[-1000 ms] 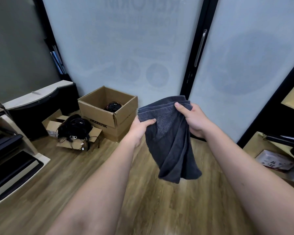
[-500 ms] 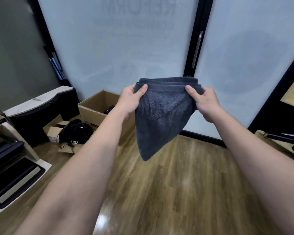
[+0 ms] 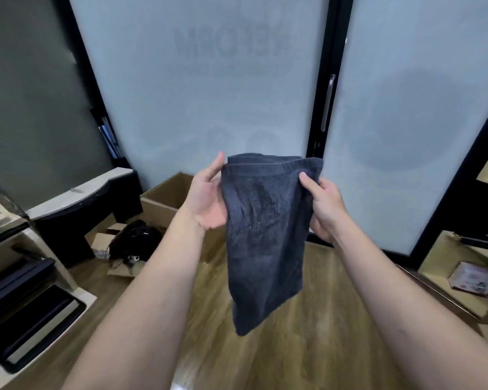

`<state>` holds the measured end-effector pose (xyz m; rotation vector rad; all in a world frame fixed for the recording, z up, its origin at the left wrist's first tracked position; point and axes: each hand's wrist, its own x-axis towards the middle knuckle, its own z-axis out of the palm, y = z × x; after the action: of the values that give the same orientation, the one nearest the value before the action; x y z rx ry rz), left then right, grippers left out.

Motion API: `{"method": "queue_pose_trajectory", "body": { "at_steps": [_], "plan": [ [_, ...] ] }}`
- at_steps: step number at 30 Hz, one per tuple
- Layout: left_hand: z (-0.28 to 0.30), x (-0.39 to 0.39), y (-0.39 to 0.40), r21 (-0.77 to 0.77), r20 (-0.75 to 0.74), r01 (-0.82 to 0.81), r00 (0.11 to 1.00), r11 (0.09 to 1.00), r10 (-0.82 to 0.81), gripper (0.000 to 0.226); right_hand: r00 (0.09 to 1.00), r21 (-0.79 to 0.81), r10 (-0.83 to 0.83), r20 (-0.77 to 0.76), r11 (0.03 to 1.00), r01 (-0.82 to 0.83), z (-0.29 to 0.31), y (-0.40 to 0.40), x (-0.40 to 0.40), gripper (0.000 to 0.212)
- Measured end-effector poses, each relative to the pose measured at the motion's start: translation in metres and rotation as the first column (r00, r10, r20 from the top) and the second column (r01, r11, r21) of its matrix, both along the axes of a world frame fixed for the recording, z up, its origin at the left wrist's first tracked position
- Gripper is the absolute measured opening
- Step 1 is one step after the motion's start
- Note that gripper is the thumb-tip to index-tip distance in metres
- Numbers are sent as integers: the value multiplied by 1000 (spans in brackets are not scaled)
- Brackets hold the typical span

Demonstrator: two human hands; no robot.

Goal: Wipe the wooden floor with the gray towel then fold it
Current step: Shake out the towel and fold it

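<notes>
right hand [image 3: 323, 205] pinching gray towel [image 3: 264, 235] top edge, left hand [image 3: 207, 197] flat alongside, above wooden floor [image 3: 307, 347]

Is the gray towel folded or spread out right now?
Folded: the gray towel hangs doubled, with stacked hems along its top edge, held between left hand and right hand.

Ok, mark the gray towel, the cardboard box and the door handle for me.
gray towel [image 3: 265, 237]: head view, middle of the hanging cloth.
cardboard box [image 3: 164, 202]: head view, its front wall left of the left hand.
door handle [image 3: 328, 102]: head view, midway along the vertical metal bar.
</notes>
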<state>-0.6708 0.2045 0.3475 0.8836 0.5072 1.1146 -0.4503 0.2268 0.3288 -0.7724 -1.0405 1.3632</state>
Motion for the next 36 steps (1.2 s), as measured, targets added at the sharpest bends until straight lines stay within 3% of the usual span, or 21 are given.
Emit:
{"method": "queue_pose_trajectory", "body": {
  "at_steps": [2, 4, 8, 15, 23, 29, 33, 36],
  "plan": [
    [-16, 1, 1, -36, 77, 36, 996, 999, -33, 86, 999, 12, 30, -11, 999, -30, 2, -2, -1, 13],
    [-28, 5, 2, -90, 46, 62, 997, 994, -58, 89, 1000, 43, 27, 9, 999, -27, 4, -5, -1, 14],
    [-49, 22, 1, -196, -135, 88, 984, 977, -116, 63, 994, 99, 50, 92, 993, -59, -4, -10, -4, 19],
    [-61, 43, -1, -321, -203, -4, 977, 947, -65, 22, 966, 185, -51, 252, 983, 4, -28, -8, 8, 23],
    [-59, 58, 6, -420, -349, -63, 932, 905, -96, 33, 948, 234, -60, 313, 972, -16, -37, -17, 11, 16],
    [-56, 53, 7, -419, -403, -88, 910, 904, -99, 25, 917, 215, 21, 399, 970, -116, -31, -23, 24, 18],
    [-50, 48, 5, -413, -540, -139, 833, 900, -120, 14, 883, 233, -7, 470, 966, -116, -39, -24, 27, 15],
    [-48, 49, 4, -380, -564, -217, 825, 899, -39, 23, 877, 226, -38, 479, 971, -81, -44, -26, 25, 22]
  ]
}}
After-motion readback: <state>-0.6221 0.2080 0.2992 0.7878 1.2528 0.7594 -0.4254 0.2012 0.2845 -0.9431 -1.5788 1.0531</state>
